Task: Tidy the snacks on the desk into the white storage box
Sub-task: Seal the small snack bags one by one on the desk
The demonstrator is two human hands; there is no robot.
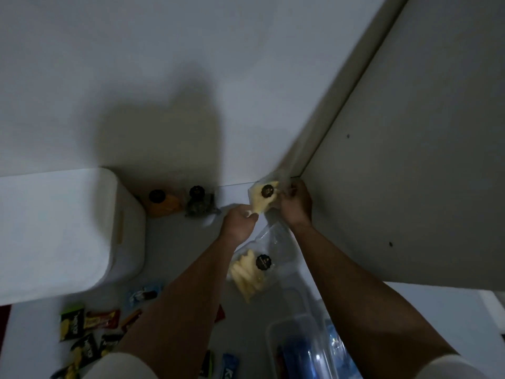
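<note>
Both my hands hold one clear bag of pale yellow snack sticks [263,198] with a round black label, lifted at the far corner of the desk. My left hand [240,220] pinches its lower corner and my right hand [296,205] grips its upper right side. A second bag of the same sticks [251,272] lies on the desk between my forearms. The white storage box [54,231] stands at the left, and its inside is hidden. An orange pouch [164,205] and a dark pouch [199,204] sit by the back wall.
Several small wrapped snacks [90,324] lie scattered at the front left of the desk. A clear plastic container [300,343] with blue items stands at the front right, partly under my right forearm. A white cabinet side [410,160] rises on the right.
</note>
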